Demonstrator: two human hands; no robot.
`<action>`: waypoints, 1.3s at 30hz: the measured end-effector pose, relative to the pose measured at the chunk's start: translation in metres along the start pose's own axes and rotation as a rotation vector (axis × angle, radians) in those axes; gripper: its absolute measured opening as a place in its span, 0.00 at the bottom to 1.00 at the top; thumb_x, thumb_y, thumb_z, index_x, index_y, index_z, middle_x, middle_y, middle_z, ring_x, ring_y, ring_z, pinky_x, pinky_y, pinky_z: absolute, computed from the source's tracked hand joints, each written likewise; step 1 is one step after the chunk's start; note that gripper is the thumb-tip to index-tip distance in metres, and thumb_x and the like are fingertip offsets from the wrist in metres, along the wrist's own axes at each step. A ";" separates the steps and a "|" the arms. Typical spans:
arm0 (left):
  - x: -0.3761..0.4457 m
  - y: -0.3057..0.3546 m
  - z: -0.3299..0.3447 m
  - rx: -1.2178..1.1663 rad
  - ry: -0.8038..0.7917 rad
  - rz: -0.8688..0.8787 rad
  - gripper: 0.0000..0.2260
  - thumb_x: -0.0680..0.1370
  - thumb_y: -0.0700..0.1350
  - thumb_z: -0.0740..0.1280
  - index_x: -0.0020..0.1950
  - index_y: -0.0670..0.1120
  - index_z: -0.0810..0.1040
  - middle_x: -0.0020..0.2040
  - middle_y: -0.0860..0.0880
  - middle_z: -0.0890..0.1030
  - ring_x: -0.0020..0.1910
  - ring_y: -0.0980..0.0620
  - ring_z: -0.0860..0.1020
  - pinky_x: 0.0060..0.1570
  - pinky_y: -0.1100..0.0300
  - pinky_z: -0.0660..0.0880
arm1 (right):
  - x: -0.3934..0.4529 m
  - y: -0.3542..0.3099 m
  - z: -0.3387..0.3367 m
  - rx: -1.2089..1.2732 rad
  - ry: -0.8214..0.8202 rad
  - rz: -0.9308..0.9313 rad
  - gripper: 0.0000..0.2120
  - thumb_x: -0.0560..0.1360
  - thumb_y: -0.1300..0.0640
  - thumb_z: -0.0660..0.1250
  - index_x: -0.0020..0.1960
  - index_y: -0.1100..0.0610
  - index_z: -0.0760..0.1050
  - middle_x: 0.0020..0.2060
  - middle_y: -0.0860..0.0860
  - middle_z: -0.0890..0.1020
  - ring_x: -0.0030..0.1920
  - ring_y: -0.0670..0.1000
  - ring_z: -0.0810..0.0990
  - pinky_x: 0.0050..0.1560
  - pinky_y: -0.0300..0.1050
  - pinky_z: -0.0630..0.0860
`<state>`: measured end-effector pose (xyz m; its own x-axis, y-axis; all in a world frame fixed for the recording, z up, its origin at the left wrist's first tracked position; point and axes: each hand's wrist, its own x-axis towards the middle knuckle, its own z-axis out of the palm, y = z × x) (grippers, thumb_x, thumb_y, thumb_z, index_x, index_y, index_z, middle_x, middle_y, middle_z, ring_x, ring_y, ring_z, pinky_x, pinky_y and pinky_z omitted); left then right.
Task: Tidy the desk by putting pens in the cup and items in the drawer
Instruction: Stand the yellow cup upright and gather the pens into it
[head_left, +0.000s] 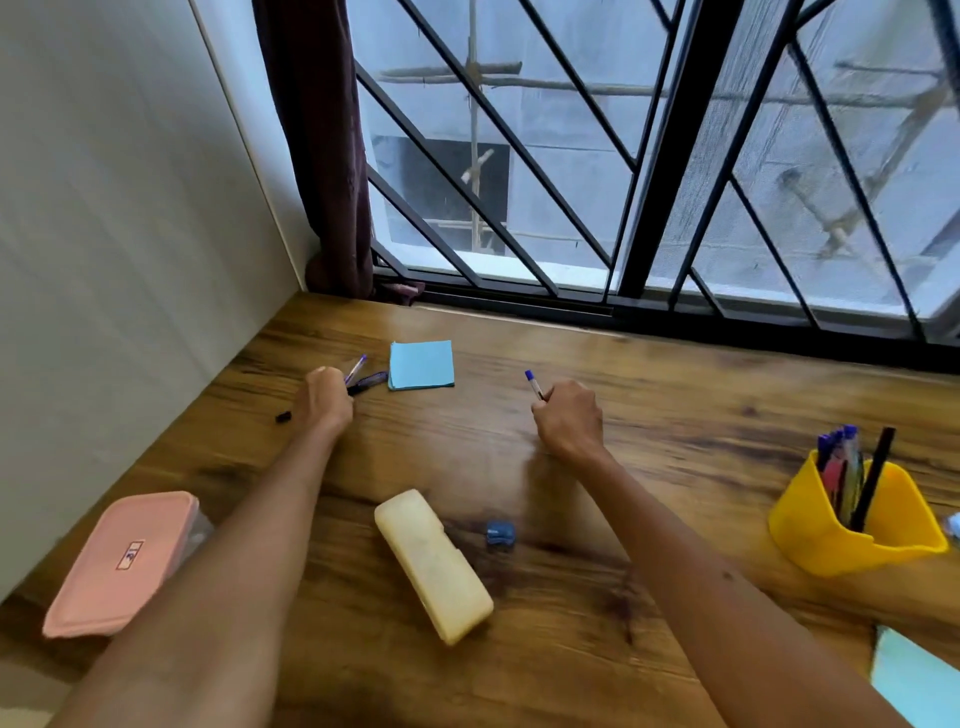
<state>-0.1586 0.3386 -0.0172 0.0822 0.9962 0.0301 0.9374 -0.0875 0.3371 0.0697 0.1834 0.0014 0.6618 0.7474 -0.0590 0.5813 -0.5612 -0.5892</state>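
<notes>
Pens (363, 375) were the matter in hand: the left hand (323, 401) was curled round a small bunch of them near the far left of the tabletop (675, 395), just beside a blue pad of sticky notes (421, 365), with a dark end (283, 417) poking out behind the fist. The right hand (569, 418), near the middle of the tabletop, had its grip closed on a single blue-capped pen (534, 384), cap pointing up and away.

The yellow cup (810, 530) stood by the right edge, well apart from both hands, and already held several blue pens and one black one, standing upright and crowded. Pushing more in could jam against those, or tip the cup towards the edge. The left bunch looked loosely gathered, so one might slip out on the way across.

A pink lidded box (122, 564) sat shut at the near left edge, contents hidden. A cream pencil case (434, 566), also shut, lay near the front centre with a small blue sharpener (501, 534) just beside it; a passing forearm could knock that off. No drawer was in view.
</notes>
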 end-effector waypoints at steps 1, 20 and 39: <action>-0.001 0.001 0.002 0.012 -0.007 0.015 0.10 0.75 0.38 0.70 0.55 0.38 0.80 0.52 0.39 0.79 0.50 0.40 0.78 0.50 0.48 0.77 | 0.000 0.000 0.000 0.004 0.000 0.000 0.11 0.77 0.58 0.63 0.51 0.64 0.80 0.44 0.58 0.79 0.39 0.55 0.74 0.37 0.43 0.65; -0.150 0.238 -0.036 -0.873 -0.035 0.384 0.09 0.76 0.36 0.67 0.54 0.36 0.80 0.50 0.38 0.83 0.50 0.45 0.81 0.49 0.59 0.73 | -0.027 0.046 -0.150 0.385 0.192 0.006 0.07 0.67 0.61 0.69 0.37 0.51 0.72 0.41 0.56 0.83 0.43 0.60 0.84 0.47 0.60 0.80; -0.285 0.351 0.023 -1.175 -0.429 0.327 0.06 0.77 0.38 0.65 0.51 0.40 0.80 0.36 0.46 0.79 0.31 0.52 0.75 0.36 0.56 0.74 | -0.058 0.183 -0.228 0.178 0.347 0.225 0.07 0.69 0.63 0.70 0.35 0.55 0.75 0.36 0.58 0.82 0.38 0.59 0.83 0.41 0.56 0.82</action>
<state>0.1548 0.0236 0.0707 0.5563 0.8301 0.0387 0.0133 -0.0555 0.9984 0.2456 -0.0435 0.0808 0.8998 0.4330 0.0539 0.3339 -0.6036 -0.7241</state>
